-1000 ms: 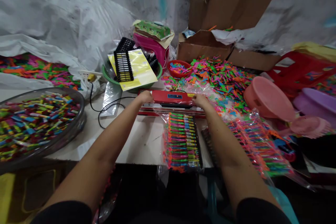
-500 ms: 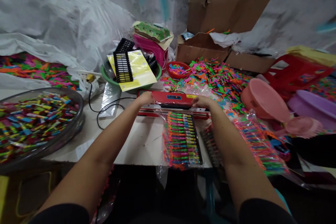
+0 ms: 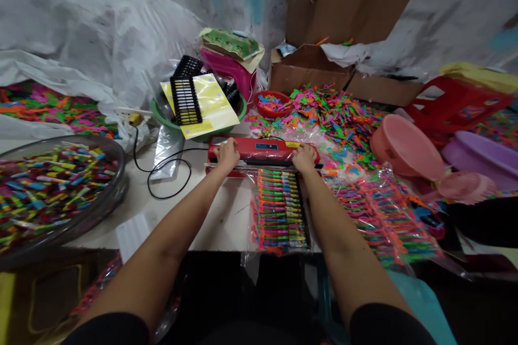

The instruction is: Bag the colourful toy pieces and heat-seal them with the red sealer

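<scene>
A long red machine [image 3: 279,152] with a small display lies across the table. My left hand [image 3: 227,154] is on its left end, fingers curled over the front edge. Near the other end, my right hand [image 3: 304,158] grips the same edge with bent fingers. Between my forearms, a clear bag [image 3: 282,213] holds a black tray with rows of colourful small pieces. The bag's far end meets the front of the machine.
A grey basin [image 3: 117,188] of small tubes stands left. Behind are a green basin [image 3: 243,110], a black cable [image 3: 170,157] and a pile of bright plastic pieces [image 3: 335,118]. Filled bags [image 3: 388,215], a pink basin [image 3: 404,148] and a purple basin [image 3: 481,159] are right.
My hands have shifted inward along the machine, and their fingers now curl over its front edge. My right forearm has moved left, showing more of the filled bags.
</scene>
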The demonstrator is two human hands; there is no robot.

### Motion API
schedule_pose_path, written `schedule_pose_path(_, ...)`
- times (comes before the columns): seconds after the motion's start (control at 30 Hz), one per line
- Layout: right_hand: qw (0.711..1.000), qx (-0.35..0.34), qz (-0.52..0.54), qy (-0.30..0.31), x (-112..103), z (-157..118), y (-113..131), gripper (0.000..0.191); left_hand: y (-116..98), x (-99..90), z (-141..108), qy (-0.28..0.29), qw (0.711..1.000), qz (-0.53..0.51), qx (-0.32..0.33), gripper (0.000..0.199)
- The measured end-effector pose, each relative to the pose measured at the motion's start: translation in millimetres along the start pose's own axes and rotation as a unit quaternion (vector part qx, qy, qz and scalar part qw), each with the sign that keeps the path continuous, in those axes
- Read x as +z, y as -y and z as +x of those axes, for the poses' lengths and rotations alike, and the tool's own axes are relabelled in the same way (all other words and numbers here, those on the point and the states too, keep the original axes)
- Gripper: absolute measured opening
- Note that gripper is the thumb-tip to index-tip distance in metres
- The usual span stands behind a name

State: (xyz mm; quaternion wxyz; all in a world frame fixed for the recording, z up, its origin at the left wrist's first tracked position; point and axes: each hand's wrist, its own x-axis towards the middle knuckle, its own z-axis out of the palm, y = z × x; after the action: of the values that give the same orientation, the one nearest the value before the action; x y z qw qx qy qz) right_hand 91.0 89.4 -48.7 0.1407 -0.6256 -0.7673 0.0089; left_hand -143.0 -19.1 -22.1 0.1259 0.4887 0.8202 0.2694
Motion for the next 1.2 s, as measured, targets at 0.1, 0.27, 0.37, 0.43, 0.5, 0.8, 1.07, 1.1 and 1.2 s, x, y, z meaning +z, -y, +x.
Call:
schedule_pose_path(0.1, 1.000, -0.002, 0.020, -0.003, 4.3, -6.1, -2.8, 0.037, 3.6, 10.6, -12.2, -0.027, 0.998, 0.029, 0.047, 0.041)
schedule_pose_path(0.27, 1.000, -0.002, 0.000, 0.023, 3.7, -12.9, -2.3, 0.050, 15.9, 21.9, -20.5, -0.067, 0.977, 0.105, 0.174, 0.050)
schedule_pose_path(0.37, 0.998, -0.007, -0.027, 0.049, 4.8, -13.2, -2.4, 0.058, 22.6, 24.8, -17.9, -0.063, 0.967, 0.106, 0.224, 0.063)
schedule_pose_path(0.43, 0.997, -0.007, -0.040, 0.068, 5.6, -12.0, -3.1, 0.060, 26.0, 27.0, -15.7, -0.070, 0.966, 0.097, 0.231, 0.070)
schedule_pose_path(0.5, 0.996, -0.007, -0.052, 0.074, 6.2, -10.6, -4.0, 0.061, 28.3, 29.8, -14.4, -0.078, 0.966, 0.085, 0.232, 0.073)
schedule_pose_path(0.8, 0.993, -0.017, -0.088, 0.071, 6.6, -11.0, -5.3, 0.063, 31.1, 35.9, -13.6, -0.094, 0.963, 0.053, 0.249, 0.076)
schedule_pose_path(1.07, 0.997, -0.029, -0.058, 0.052, 12.2, -10.2, -10.0, 0.063, 31.6, 37.4, -12.7, -0.093, 0.965, 0.044, 0.242, 0.078)
schedule_pose_path(1.1, 0.996, -0.031, -0.058, 0.052, 12.1, -10.2, -10.0, 0.063, 31.8, 37.8, -12.7, -0.095, 0.964, 0.047, 0.243, 0.077)
schedule_pose_path(1.2, 0.996, -0.030, -0.064, 0.054, 10.0, -10.5, -8.3, 0.062, 32.0, 38.6, -12.5, -0.098, 0.963, 0.056, 0.243, 0.075)
